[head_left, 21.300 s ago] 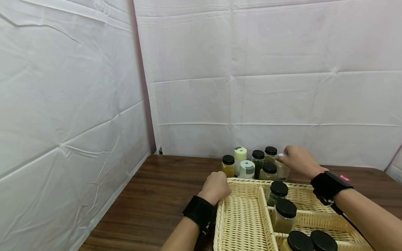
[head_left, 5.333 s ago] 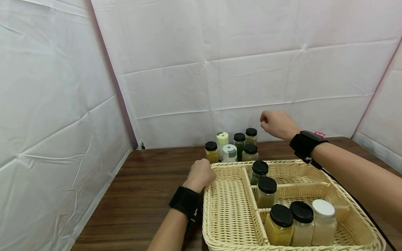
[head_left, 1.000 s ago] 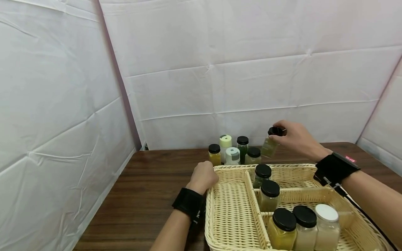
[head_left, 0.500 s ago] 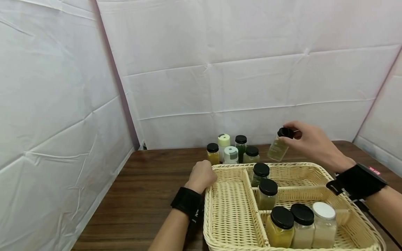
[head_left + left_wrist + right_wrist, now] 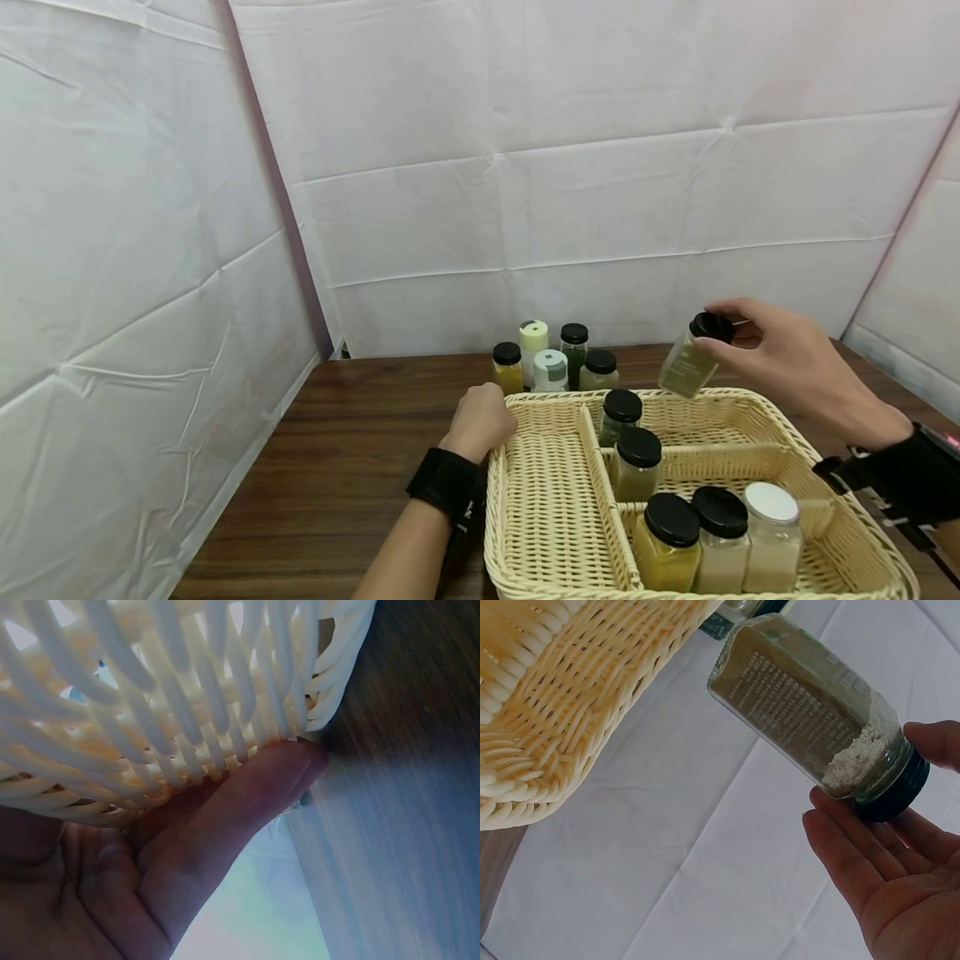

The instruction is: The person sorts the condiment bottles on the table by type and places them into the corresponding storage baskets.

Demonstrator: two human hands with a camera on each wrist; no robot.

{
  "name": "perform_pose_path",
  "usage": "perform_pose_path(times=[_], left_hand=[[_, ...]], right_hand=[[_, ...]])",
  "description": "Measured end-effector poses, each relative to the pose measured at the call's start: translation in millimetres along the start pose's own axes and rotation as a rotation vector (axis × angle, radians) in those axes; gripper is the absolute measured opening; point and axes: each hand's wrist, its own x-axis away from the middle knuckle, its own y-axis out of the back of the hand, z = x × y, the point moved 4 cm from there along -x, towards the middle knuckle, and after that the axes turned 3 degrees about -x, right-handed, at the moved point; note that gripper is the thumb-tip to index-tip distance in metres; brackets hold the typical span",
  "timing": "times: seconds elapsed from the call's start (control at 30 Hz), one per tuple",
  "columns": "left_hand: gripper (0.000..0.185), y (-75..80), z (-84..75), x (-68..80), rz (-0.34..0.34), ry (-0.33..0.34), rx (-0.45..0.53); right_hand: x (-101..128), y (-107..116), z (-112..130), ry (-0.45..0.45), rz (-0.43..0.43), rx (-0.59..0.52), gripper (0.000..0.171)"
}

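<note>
The small jar (image 5: 688, 367) hangs tilted over the far right rim of the basket (image 5: 757, 404). The right hand (image 5: 795, 367) pinches its black lid with the fingers (image 5: 840, 847). A moment ago it was farther back by the jars on the surface (image 5: 360, 433), so it is coming in. The far right pocket has open room. The left hand (image 5: 480, 421) grips the basket's left corner.

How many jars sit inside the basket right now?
5. Two black-lidded jars in the middle section of the basket; three in the front section: black lids, white lid. None seems hidden.
</note>
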Motion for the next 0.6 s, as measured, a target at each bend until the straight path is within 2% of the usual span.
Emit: perform_pose_path(times=[0.2,0.43,0.6], left_hand=[[0.05,0.7,-0.4,-1.6,0.003,0.004,-0.005],[0.051,2.0,-0.5,-0.1,0.005,-0.005,0.001],[0.051,1.1,-0.8,0.8,0.008,-0.006,-0.005]], right_hand=[[14,5,8,0.027,-0.017,0.014,0.048],[26,8,17,0.084,-0.033,0.088,0.048],[33,4,20,0.067,-0.026,0.097,0.042]])
